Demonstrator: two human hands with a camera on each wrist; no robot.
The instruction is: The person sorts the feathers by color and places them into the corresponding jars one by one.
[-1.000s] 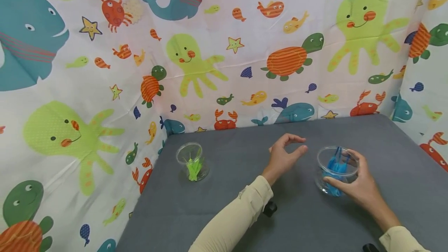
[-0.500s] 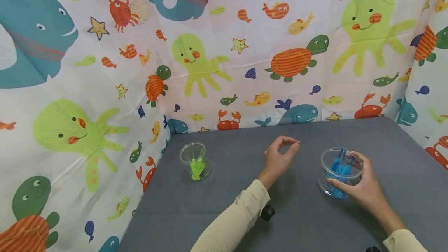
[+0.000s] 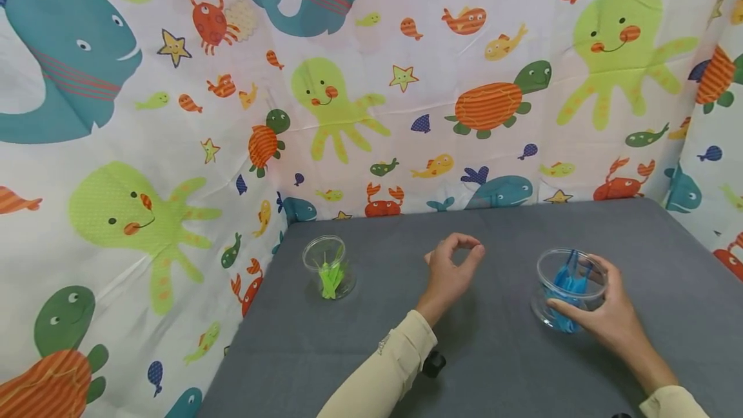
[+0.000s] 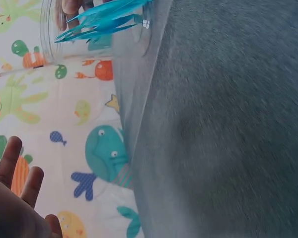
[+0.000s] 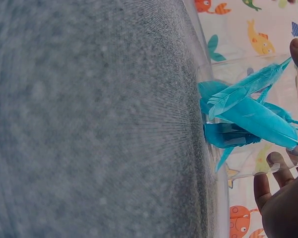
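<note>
My right hand (image 3: 615, 315) holds a clear plastic cup (image 3: 542, 290) at the right of the table, thumb at the near side and fingers round the far side. Blue feathers (image 5: 253, 116) stand inside it, quills upward. The cup's base seems to rest on the table. My left hand (image 3: 448, 273) hovers to the left of this cup, apart from it. Its thumb and forefinger curve towards each other with nothing seen between them; in the left wrist view its fingers (image 4: 10, 161) are spread and hold nothing.
A second clear cup (image 3: 348, 279) with green feathers (image 3: 331, 280) stands towards the table's back left. The grey table (image 3: 371, 334) meets a white curtain (image 3: 406, 140) printed with sea animals at the back and sides. A black wrist device (image 3: 433, 364) sits under the left sleeve (image 3: 386, 366).
My left hand has drifted left, away from the cup of blue feathers, and its thumb and forefinger have come closer together. My right hand keeps its hold on the cup. The head view has shifted slightly.
</note>
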